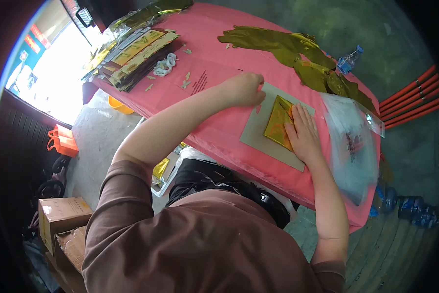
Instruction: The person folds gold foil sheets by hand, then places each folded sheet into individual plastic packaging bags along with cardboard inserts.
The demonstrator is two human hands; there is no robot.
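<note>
A shiny gold foil packet point(278, 119) lies on a grey board point(256, 128) on the pink-covered table. My right hand point(303, 131) rests flat over the packet's right side, fingers stretched out. Just beyond the board's upper left corner, my left hand point(245, 90) is closed with its fingers curled together. Whatever those fingers may hold is hidden or too small to make out.
Clear plastic bags point(349, 141) lie right of the board. Gold foil sheets point(278, 46) spread along the far edge by a plastic bottle point(350, 59). Stacked printed packets point(139, 56) and a white coil point(165, 65) are at left. Cardboard boxes point(63, 215) stand on the floor.
</note>
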